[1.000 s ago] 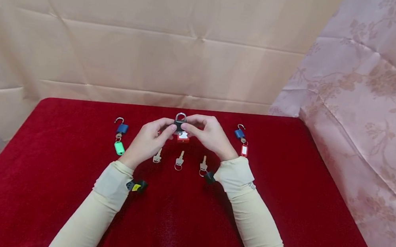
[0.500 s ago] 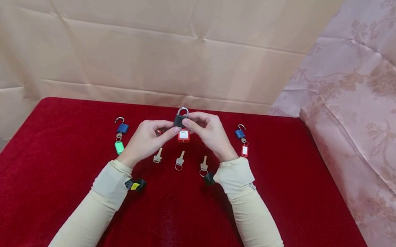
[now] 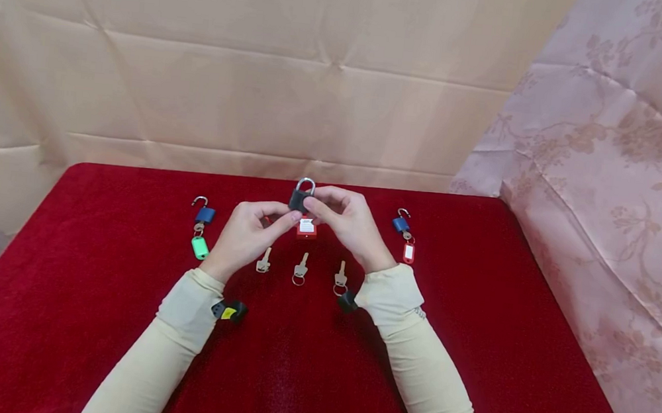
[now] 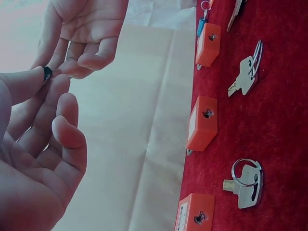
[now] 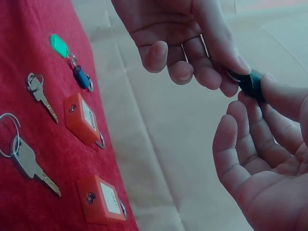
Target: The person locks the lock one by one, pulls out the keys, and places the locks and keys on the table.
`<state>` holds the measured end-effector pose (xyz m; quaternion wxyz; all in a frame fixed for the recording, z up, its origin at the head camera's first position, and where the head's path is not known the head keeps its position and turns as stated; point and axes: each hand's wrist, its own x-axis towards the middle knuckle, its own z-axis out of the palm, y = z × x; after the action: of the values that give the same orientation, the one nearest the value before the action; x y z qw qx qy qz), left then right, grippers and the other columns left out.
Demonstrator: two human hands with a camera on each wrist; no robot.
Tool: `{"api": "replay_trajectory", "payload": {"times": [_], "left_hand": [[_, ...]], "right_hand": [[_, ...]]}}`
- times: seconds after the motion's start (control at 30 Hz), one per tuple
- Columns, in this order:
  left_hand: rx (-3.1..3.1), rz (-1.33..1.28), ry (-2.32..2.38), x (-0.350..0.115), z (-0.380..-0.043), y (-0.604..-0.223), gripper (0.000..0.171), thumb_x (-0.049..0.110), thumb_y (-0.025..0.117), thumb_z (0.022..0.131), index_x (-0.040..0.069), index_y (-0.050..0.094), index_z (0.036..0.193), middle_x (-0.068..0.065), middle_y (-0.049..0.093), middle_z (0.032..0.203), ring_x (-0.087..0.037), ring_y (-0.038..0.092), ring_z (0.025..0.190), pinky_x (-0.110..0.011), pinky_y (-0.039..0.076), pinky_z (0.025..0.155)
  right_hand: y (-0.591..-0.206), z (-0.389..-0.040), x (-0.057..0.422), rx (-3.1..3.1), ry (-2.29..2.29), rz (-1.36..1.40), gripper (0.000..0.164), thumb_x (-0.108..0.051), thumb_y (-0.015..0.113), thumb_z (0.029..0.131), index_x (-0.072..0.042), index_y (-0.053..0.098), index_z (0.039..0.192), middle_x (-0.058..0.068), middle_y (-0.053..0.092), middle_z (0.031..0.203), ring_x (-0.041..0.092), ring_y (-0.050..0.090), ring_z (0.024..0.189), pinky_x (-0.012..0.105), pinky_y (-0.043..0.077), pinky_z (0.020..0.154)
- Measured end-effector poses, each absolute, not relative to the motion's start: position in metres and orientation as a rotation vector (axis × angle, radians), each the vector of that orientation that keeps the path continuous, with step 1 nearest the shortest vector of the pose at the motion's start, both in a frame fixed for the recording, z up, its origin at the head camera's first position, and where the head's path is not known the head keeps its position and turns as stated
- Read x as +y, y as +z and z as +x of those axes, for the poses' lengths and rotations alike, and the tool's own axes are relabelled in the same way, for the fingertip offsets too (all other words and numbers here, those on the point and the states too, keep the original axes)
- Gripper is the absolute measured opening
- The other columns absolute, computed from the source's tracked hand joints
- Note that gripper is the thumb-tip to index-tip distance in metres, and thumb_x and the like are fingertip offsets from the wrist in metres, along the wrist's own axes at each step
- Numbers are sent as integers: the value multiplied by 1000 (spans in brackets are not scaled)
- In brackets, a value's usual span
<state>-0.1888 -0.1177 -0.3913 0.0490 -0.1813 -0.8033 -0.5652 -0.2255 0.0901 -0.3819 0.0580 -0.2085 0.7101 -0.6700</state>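
Note:
A black padlock [image 3: 300, 199] with its silver shackle upward is held over the far part of the table. My right hand [image 3: 346, 223] pinches its body between thumb and fingers. At the lower end of the padlock, my left hand [image 3: 255, 229] pinches a small metal ring [image 5: 234, 76], mostly covered by the fingertips. The right wrist view puts that ring right against the dark padlock body [image 5: 252, 84]. Both hands' fingertips nearly meet there. Beneath the hands stands a red padlock [image 3: 307, 229] with a white label.
Three keys, including the middle key [image 3: 300, 269], lie in a row nearer me. Blue padlocks with raised shackles lie left [image 3: 205, 214] and right [image 3: 401, 224], with keys and a green tag [image 3: 199, 247] and red tag [image 3: 408, 252]. Red-orange padlocks [image 4: 202, 123] line the far edge.
The black padlock has risen a little, uncovering more of the red padlock's label. My left fingertips have shifted from its side to its lower end. Over the last half second little moves.

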Motion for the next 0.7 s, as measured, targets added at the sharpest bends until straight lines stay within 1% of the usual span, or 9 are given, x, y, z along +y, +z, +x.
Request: {"api": "replay_trajectory", "payload": {"times": [0.03,0.13,0.2,0.3,0.43,0.57,0.63,0.7], "left_hand": [[-2448,-547,-1720,-117,-188,-391,15,20,71,97,9,78,105,-2,67,76,-25,51,62,-29,41,53],[-2437,-556,-1708,-117,-188,-391,16,25,72,97,11,78,102,-1,67,76,-24,52,63,-30,42,53],[-2425,-562,-1703,-118,-190,-395,18,30,72,96,13,78,100,0,67,76,-24,52,63,-31,43,53],[-2416,-562,-1698,-117,-191,-395,18,30,72,96,13,78,99,1,68,76,-23,53,62,-31,43,53],[-2409,-549,-1689,-116,-191,-396,17,26,72,96,10,77,98,0,67,75,-22,52,59,-30,42,52],[-2405,-540,-1681,-115,-191,-396,13,23,72,96,10,77,97,0,65,73,-22,52,57,-29,42,51],[-2408,-548,-1682,-115,-192,-396,13,23,72,96,10,76,97,0,65,74,-22,52,58,-29,43,51],[-2413,-557,-1674,-115,-192,-397,14,23,72,96,10,76,97,0,65,75,-22,53,58,-30,43,52]], "right_hand": [[-382,-225,90,2153,-2028,-630,25,-12,71,96,0,72,117,11,74,101,32,69,89,39,58,83],[-382,-225,90,2153,-2022,-626,25,-13,71,96,-1,72,117,11,74,102,26,69,87,37,58,83],[-382,-225,90,2148,-2022,-625,25,-13,71,96,-1,72,117,11,74,102,26,69,87,37,58,83],[-382,-225,90,2144,-2023,-623,24,-13,71,96,0,72,117,11,74,101,25,69,86,38,58,83],[-383,-226,90,2137,-2024,-616,24,-12,71,96,0,72,117,11,74,101,24,69,86,43,57,86],[-383,-226,90,2139,-2018,-616,23,-12,70,96,0,72,116,11,74,101,24,69,86,48,56,88],[-382,-226,90,2146,-2012,-613,24,-12,71,96,0,72,117,10,74,101,25,69,86,47,56,87],[-382,-226,91,2163,-2004,-608,24,-13,71,96,-1,72,116,10,74,101,25,69,86,42,57,86]]}}
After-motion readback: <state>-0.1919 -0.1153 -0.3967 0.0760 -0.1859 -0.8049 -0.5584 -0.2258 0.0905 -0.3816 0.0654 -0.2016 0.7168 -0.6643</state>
